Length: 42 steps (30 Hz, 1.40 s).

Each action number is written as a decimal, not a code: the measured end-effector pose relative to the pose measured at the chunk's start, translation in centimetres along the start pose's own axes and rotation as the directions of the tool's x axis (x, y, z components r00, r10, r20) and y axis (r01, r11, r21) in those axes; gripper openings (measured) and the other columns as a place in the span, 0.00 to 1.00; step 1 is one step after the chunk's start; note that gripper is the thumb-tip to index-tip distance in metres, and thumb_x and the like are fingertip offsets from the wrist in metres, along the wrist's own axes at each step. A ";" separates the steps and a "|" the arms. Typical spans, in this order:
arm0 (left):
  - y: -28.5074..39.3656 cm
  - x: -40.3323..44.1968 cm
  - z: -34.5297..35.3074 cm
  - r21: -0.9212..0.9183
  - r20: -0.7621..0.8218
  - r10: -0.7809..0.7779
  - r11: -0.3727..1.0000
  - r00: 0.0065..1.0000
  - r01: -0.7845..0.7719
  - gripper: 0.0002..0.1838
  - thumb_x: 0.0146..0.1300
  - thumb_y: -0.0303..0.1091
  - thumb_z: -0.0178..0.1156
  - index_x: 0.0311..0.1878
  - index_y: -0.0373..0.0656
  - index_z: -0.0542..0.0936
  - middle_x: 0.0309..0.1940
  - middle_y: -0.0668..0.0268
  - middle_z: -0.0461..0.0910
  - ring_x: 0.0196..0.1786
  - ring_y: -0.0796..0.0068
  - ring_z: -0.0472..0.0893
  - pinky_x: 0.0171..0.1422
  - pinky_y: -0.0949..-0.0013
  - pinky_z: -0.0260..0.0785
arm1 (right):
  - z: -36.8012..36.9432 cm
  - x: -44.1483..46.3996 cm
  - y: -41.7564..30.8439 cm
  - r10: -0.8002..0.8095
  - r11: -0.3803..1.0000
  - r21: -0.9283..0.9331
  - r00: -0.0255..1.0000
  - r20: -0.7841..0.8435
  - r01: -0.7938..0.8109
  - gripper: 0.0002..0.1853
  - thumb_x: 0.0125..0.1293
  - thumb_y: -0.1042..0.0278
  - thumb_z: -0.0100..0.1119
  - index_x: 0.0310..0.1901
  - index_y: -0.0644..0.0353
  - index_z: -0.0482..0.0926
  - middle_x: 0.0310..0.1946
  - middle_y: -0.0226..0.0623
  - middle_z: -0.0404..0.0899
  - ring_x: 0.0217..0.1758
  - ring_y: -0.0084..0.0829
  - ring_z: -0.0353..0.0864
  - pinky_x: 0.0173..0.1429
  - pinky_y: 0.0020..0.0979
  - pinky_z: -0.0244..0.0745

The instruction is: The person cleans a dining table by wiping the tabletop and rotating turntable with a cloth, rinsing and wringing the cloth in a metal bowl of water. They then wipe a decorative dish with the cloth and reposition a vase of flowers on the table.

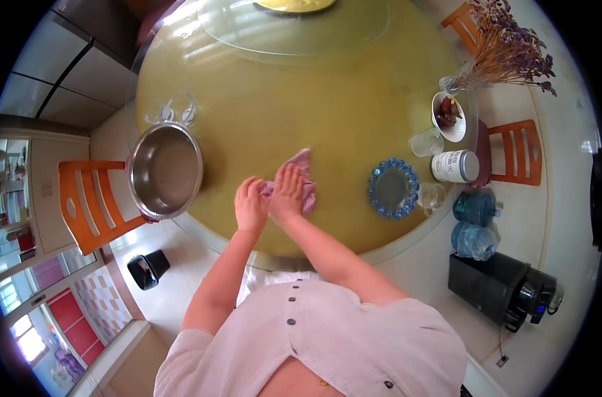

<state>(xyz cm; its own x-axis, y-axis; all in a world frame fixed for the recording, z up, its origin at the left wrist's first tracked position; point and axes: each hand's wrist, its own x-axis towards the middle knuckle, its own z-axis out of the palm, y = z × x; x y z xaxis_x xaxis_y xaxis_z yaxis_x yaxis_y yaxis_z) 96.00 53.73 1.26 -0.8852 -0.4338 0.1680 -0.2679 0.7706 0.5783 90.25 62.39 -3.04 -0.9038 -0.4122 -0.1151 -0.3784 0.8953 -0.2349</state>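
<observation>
A crumpled pink cloth (303, 161) lies on the round table (340, 112) close to its near edge. My right hand (286, 193) rests flat on top of the cloth, fingers stretched forward and covering part of it. Just to its left, my left hand (250, 205) has its fingers bent at the cloth's left end, which it appears to grip; its fingertips are partly hidden.
A steel basin (166, 171) stands at the table's left edge, near two small glass items. To the right are a blue-beaded glass dish (393, 189), a white canister (455, 166), a clear cup (427, 142) and a bowl (457, 129). Orange chairs (89, 206) flank the table.
</observation>
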 end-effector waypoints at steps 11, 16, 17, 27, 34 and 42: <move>-1.5 5.1 3.9 0.404 0.319 -0.139 0.915 0.937 -0.001 0.40 0.65 0.47 0.53 0.73 0.38 0.49 0.76 0.57 0.41 0.78 0.61 0.40 0.78 0.47 0.31 | -3.3 11.2 11.0 -0.236 0.972 -0.006 0.971 0.019 0.237 0.46 0.61 0.40 0.50 0.72 0.62 0.49 0.75 0.45 0.42 0.79 0.40 0.37 0.78 0.42 0.31; -1.7 5.9 5.6 0.429 0.348 -0.177 0.903 0.920 0.012 0.44 0.64 0.53 0.51 0.74 0.37 0.47 0.76 0.57 0.39 0.78 0.61 0.39 0.77 0.46 0.29 | -4.6 19.1 15.7 -0.059 0.990 -0.131 0.994 -0.087 0.047 0.46 0.62 0.39 0.48 0.73 0.62 0.47 0.75 0.46 0.42 0.79 0.41 0.37 0.78 0.42 0.31; -2.0 5.9 5.8 0.426 0.343 -0.174 0.905 0.923 0.012 0.44 0.64 0.53 0.51 0.74 0.36 0.47 0.76 0.57 0.38 0.78 0.60 0.39 0.77 0.46 0.29 | -4.8 20.8 16.4 -0.064 0.990 -0.130 0.994 -0.086 0.053 0.46 0.62 0.39 0.48 0.73 0.62 0.47 0.75 0.46 0.42 0.79 0.41 0.37 0.78 0.42 0.31; -2.2 5.8 5.8 0.403 0.336 -0.169 0.915 0.926 0.020 0.43 0.64 0.54 0.48 0.73 0.34 0.48 0.76 0.54 0.41 0.78 0.58 0.39 0.77 0.47 0.30 | -1.5 25.4 1.8 -0.246 0.968 -0.093 0.958 -0.146 0.234 0.41 0.65 0.41 0.44 0.71 0.63 0.52 0.75 0.47 0.44 0.78 0.44 0.40 0.78 0.43 0.35; -2.2 5.6 6.2 0.397 0.328 -0.171 0.917 0.929 0.029 0.44 0.64 0.56 0.48 0.73 0.35 0.47 0.76 0.55 0.40 0.78 0.60 0.40 0.78 0.48 0.32 | -3.2 11.5 5.6 -0.460 0.888 0.008 0.887 0.052 0.460 0.41 0.61 0.44 0.52 0.69 0.63 0.57 0.73 0.45 0.49 0.78 0.44 0.43 0.77 0.45 0.38; -2.4 5.3 6.2 0.398 0.335 -0.143 0.917 0.931 -0.003 0.44 0.65 0.55 0.48 0.74 0.36 0.46 0.76 0.57 0.40 0.78 0.61 0.38 0.78 0.51 0.30 | -4.1 13.9 14.3 0.085 0.985 -0.136 0.984 -0.160 -0.107 0.42 0.61 0.44 0.51 0.70 0.61 0.55 0.74 0.46 0.48 0.78 0.43 0.42 0.77 0.47 0.36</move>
<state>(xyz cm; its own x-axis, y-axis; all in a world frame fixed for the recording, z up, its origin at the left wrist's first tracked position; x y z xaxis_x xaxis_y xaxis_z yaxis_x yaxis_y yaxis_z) 89.56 52.47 -4.18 -0.9136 -0.3574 -0.1940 -0.3948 0.8940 0.2119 71.45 70.17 -4.02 -0.9529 -0.3025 0.0209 -0.3031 0.9489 -0.0879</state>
